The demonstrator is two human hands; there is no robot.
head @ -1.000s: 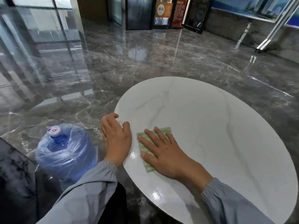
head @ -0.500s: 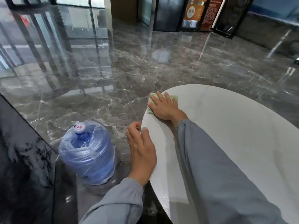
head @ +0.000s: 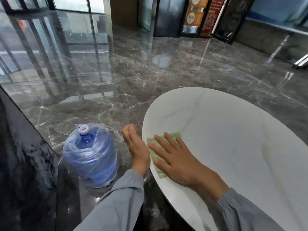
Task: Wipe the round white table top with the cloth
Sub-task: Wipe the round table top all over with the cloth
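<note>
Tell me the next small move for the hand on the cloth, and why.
Probably slide the right hand, flat on the green cloth, rightward toward the middle of the table top. The cloth lies at the near left rim, and most of the white surface stretches away to its right.

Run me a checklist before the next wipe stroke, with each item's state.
1. Right hand flat on the cloth, fingers spread: ok.
2. Cloth lying on the table, not hanging over the rim: ok, though it is close to the near-left edge.
3. Left hand out of the cloth's way, holding nothing: ok.
4. Left hand steadying the table: cannot tell, since contact with the rim is unclear.
5. Bottle standing on the floor apart from the table: ok.
6. Dirt left on the top: cannot tell because of glare.
</note>
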